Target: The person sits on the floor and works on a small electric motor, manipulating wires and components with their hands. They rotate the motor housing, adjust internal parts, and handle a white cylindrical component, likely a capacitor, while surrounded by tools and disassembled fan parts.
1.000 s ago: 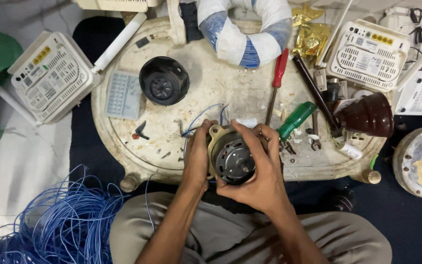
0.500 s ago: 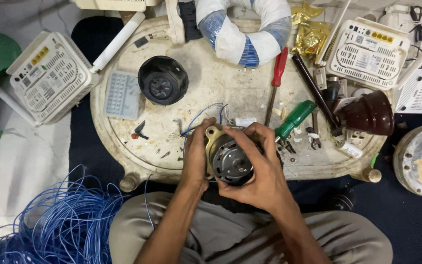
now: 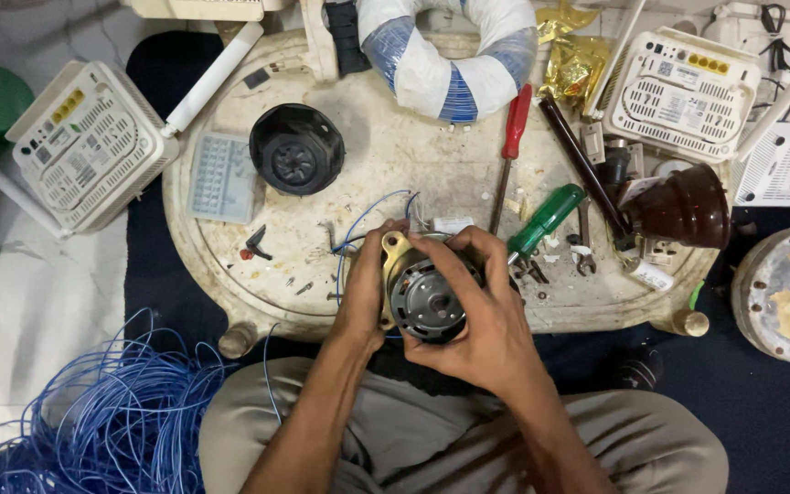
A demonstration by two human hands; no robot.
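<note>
While I've got this thing cradled over the near edge of the table, here's how I'd go about it:

Motor: small electric motor point(image 3: 424, 297), round dark face up, brass-coloured bracket on its left side, thin blue leads point(image 3: 358, 233) trailing off toward the middle of the round worn table point(image 3: 386, 165).
Left hand: my left hand point(image 3: 363, 293) is wrapped around the bracket side, closed on the motor body, basically a clamp.
Right hand: my right hand point(image 3: 486, 320) is curled over the top and right, fingertips point(image 3: 441, 252) on the rim, also closed on the motor.
Tip: I reckon turn only with the right, keep the left dead steady.
Watch out: don't snag those leads.
Nearby: green-handled screwdriver point(image 3: 541, 220) just right of my knuckles, red-handled screwdriver point(image 3: 511, 137) further up, black fan housing point(image 3: 296, 148) well apart.
</note>
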